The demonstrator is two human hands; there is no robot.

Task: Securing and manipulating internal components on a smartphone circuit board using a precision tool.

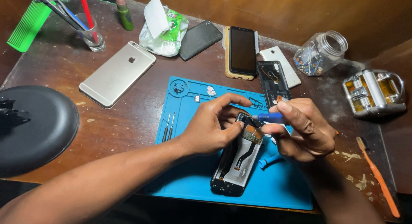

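Together, both hands (214, 127) (300, 129) curl over the opened phone (240, 159).

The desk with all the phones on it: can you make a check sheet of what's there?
Surface: worn brown wooden desk with a blue repair mat.
Job's things: opened phone, back off, on the mat; blue-handled tool at its top end.
Clutter: silver phone, three more phones, a back cover, glass jar of small parts, orange toothbrush, green comb.
Grippers: left hand steadies the opened phone; right hand holds the tool.
Cables: dark flat ribbon strip inside the opened phone.
Surroundings: black round lamp base, wooden wall.
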